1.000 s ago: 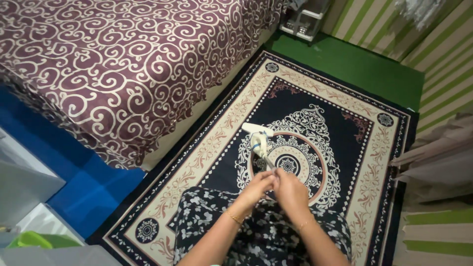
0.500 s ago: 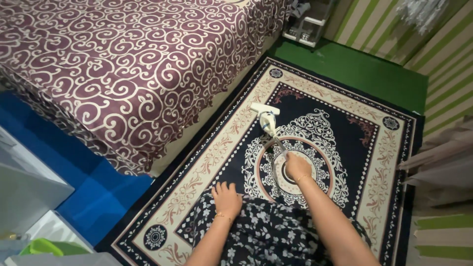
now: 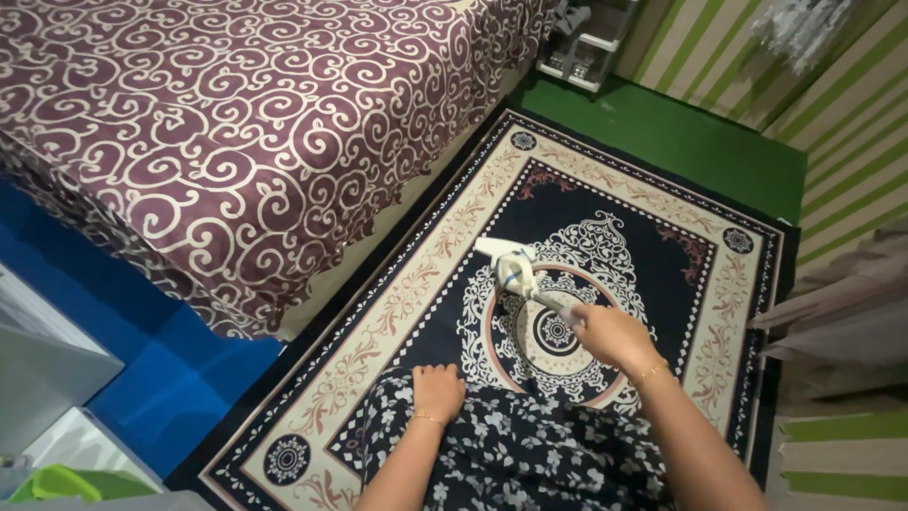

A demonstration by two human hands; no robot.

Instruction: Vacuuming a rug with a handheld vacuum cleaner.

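- Since half a second ago, the right hand [image 3: 613, 336] has shifted from the hoop's middle to a small white tool [image 3: 515, 270], fingers grasping its handle.
- The wooden hoop [image 3: 492, 326] lies flat on the patterned rug [image 3: 662, 203].
- The left hand [image 3: 438, 391] rests released on floral fabric [image 3: 530, 454], steadying it.

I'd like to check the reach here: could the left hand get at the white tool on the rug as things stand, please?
Probably yes: the left hand rests on the floral cloth, with open rug up to the white tool, though the right hand holds its handle.
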